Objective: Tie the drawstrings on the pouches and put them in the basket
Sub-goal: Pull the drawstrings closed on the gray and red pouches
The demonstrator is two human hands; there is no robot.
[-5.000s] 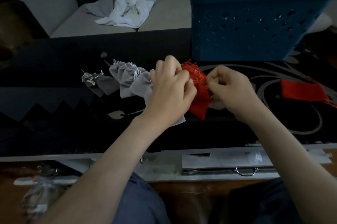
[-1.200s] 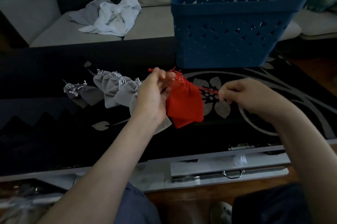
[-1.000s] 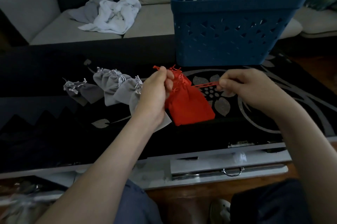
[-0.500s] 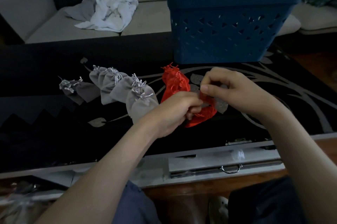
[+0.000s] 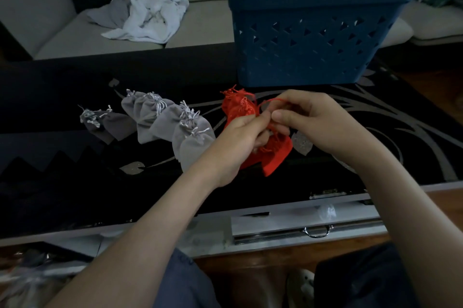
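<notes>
**Red pouch** (image 5: 276, 157): small cloth bag, slanted on the dark surface (image 5: 62, 170) just in front of the basket, with a frayed tuft of red threads at its far end.
**Red drawstring** (image 5: 271, 101): thin loop arching to the right from the tufted end.
**Grey pouches** (image 5: 162, 119): overlapping row left of the red one, lying flat, necks gathered, pale drawstrings tufted. The leftmost are darker.
**Basket** (image 5: 308, 39): blue plastic, upright, walls pierced with triangular holes, interior hidden.

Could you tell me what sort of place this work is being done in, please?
Most likely a home living room: a light sofa with crumpled cloths on it stands behind a low black patterned table bearing a blue basket.
</notes>
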